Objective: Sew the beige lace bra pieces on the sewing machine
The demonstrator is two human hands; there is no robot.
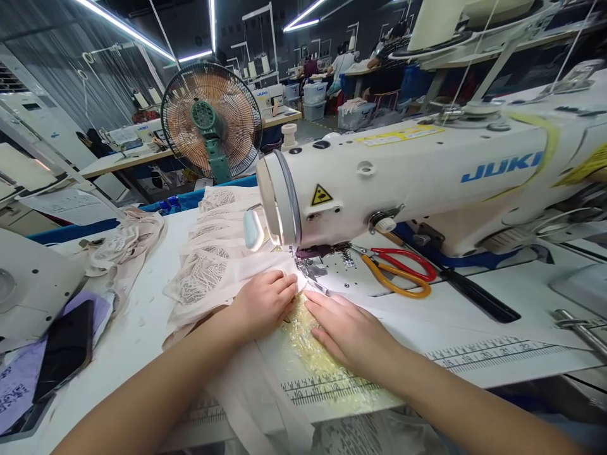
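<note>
A white Juki sewing machine [427, 170] stands on the white table [474, 297]. Its presser foot [308, 268] sits over pale pink fabric [246, 265] with lace patches. My left hand [265, 300] has its fingers curled and pressed down on the fabric just left of the foot. My right hand [346, 328] lies flat with fingers stretched out, holding the fabric down just in front of the foot. A yellowish worn tape patch [313, 366] shows between the hands.
Scissors [403, 272] with red and orange handles lie right of the needle plate. A black phone [64, 351] rests at the left table edge. More lace pieces [126, 243] are piled at the back left. A green fan [211, 120] stands behind. People work at distant tables.
</note>
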